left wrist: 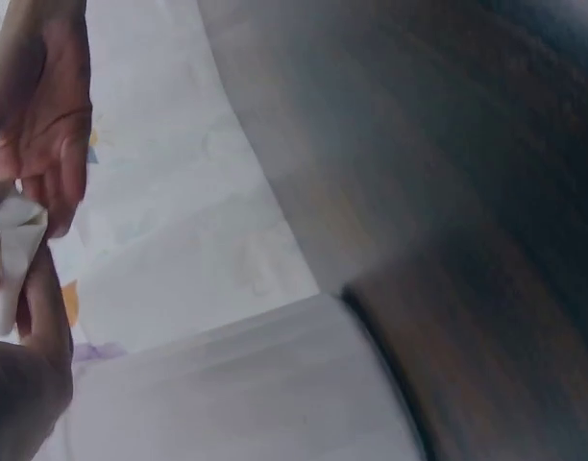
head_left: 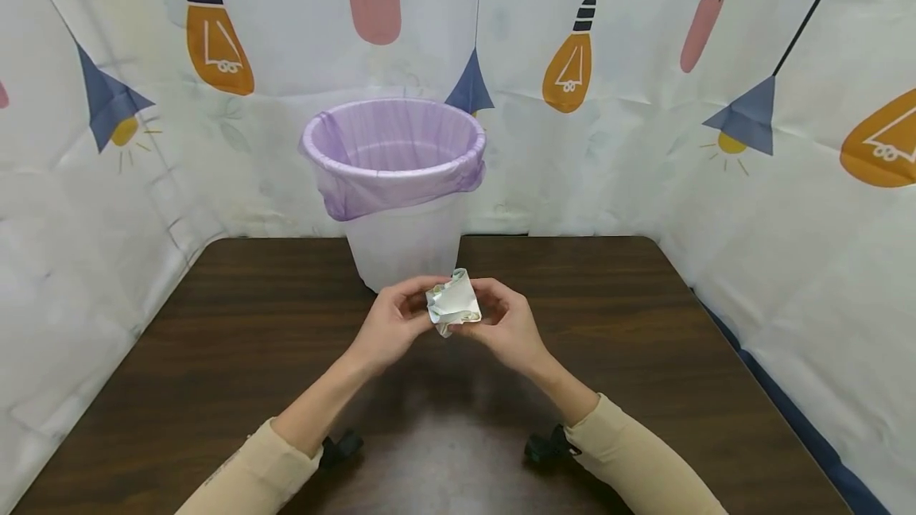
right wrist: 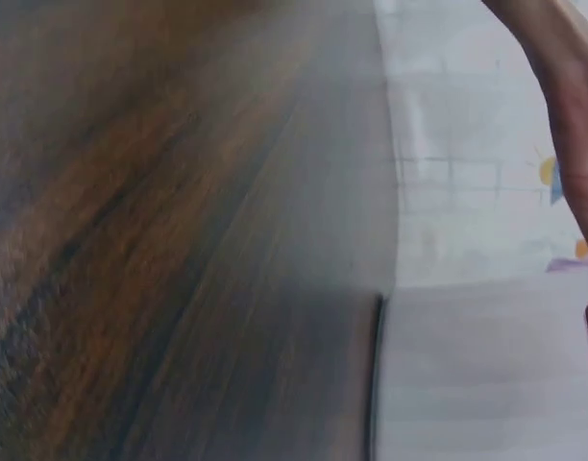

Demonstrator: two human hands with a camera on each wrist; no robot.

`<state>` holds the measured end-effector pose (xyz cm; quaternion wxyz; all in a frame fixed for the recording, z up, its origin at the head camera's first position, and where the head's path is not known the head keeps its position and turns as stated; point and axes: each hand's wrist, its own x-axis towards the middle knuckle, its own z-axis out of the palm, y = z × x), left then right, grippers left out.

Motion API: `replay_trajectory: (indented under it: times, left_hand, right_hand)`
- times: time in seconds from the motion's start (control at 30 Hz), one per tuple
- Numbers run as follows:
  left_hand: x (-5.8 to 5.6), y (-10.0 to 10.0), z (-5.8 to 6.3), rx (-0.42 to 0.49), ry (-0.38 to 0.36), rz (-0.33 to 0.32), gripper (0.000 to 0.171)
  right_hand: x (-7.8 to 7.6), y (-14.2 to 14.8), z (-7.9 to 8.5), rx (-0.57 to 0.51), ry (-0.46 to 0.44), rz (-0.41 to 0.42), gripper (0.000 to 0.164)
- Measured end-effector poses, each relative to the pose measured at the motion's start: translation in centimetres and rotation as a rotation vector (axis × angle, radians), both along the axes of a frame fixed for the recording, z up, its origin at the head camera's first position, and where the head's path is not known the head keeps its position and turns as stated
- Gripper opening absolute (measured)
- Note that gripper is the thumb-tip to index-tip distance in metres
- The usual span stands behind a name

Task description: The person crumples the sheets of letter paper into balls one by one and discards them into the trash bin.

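Note:
A crumpled piece of whitish paper [head_left: 454,300] is held up between both hands over the middle of the table. My left hand [head_left: 390,320] pinches its left side, and my right hand [head_left: 506,324] pinches its right side. In the left wrist view the folded paper [left wrist: 13,240] shows at the left edge between the fingers. The right wrist view catches only part of a hand [right wrist: 577,144] at its right edge; the paper is out of sight there. Just beyond the hands stands a white bin [head_left: 408,245] with a purple liner bag [head_left: 401,189] folded over its rim.
The dark wood table [head_left: 236,324] has rounded far corners. White fabric [head_left: 572,173] printed with bulbs and lamps hangs behind it and on both sides. Black wrist devices [head_left: 547,447] sit under the sleeve cuffs.

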<state>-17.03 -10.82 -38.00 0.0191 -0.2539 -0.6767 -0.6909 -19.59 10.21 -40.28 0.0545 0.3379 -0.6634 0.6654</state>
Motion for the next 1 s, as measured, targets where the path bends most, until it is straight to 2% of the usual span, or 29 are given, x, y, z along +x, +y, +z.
replay_trajectory:
  times: [0.1,0.17,0.23,0.37,0.47,0.57,0.67,0.73,0.8,0.9,1.0]
  left_hand:
    - [0.1,-0.2,0.3,-0.063,0.028,-0.060,0.051]
    - [0.1,-0.2,0.2,-0.086,0.041,-0.070,0.052]
    - [0.0,0.0,0.1,-0.098,0.053,-0.032,0.048]
    - [-0.3,0.6,-0.5,-0.097,0.111,0.089,0.034]
    - [-0.5,0.9,-0.7,-0.067,0.136,0.096,0.035]
    - [-0.7,0.9,-0.8,-0.075,0.110,0.100,0.042]
    - [-0.7,0.6,-0.6,-0.102,0.023,0.097,0.042]
    - [-0.7,0.3,-0.6,-0.106,-0.046,0.071,0.043]
    - [-0.6,0.2,-0.5,-0.109,-0.085,0.040,0.043]
    - [-0.5,0.2,-0.5,-0.120,-0.068,0.029,0.046]
    - [-0.4,0.5,-0.7,-0.136,0.014,0.085,0.045]
  right_hand:
    - [-0.2,0.1,0.0,-0.016,-0.016,0.023,0.050]
    - [-0.3,0.1,0.1,-0.026,-0.017,0.024,0.045]
    - [-0.4,0.0,0.1,-0.034,-0.017,0.021,0.037]
    - [-0.5,-0.5,0.1,-0.024,-0.008,0.001,0.022]
    - [-0.5,-0.7,0.1,-0.018,-0.008,-0.021,0.018]
    - [-0.5,-0.7,0.1,-0.021,-0.010,-0.033,0.019]
    - [-0.5,-0.5,0.1,-0.017,-0.008,-0.044,0.018]
    - [-0.5,-0.4,0.2,-0.021,-0.010,-0.057,0.017]
    - [-0.5,-0.3,0.2,-0.027,-0.017,-0.066,0.016]
    - [-0.5,-0.3,0.2,-0.051,-0.020,-0.079,0.014]
    - [-0.4,-0.5,0.2,-0.044,0.006,-0.110,0.012]
